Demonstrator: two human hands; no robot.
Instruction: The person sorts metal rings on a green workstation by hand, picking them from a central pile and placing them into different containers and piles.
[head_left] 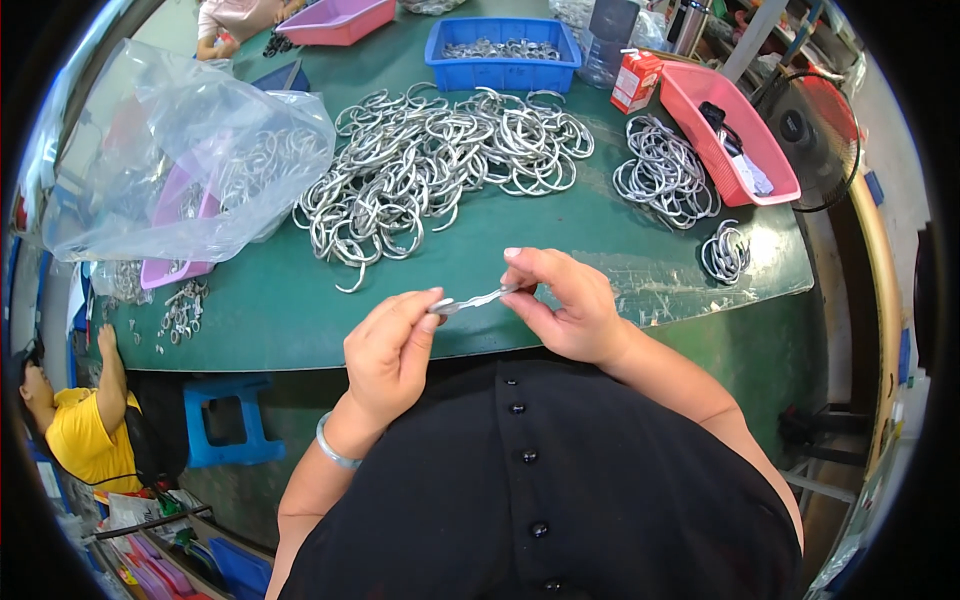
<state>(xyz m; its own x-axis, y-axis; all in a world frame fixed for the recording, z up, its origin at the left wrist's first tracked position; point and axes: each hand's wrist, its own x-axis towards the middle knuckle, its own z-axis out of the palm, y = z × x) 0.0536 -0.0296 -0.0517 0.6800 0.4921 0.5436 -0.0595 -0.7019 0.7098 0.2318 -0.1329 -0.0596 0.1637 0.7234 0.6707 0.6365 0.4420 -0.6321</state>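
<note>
Between my two hands, just over the table's near edge, is a thin, wavy silver metal piece (477, 300). My left hand (390, 345) pinches one end between thumb and fingers. The other end is pinched by my right hand (568, 305). Seen nearly edge-on, its full shape is hard to tell. Beyond my hands a large heap of curved silver metal rings (430, 170) spreads over the green table (500, 235). Two smaller groups lie to the right: a pile of rings (665, 172) and a little cluster of rings (726, 252).
A blue bin (503, 72) of small metal parts stands at the back. To the right are a red carton (636, 80), a pink basket (725, 135) and a fan (812, 140). A clear plastic bag (200, 150) covers the left side. A person in yellow (95, 435) sits near a blue stool (230, 422).
</note>
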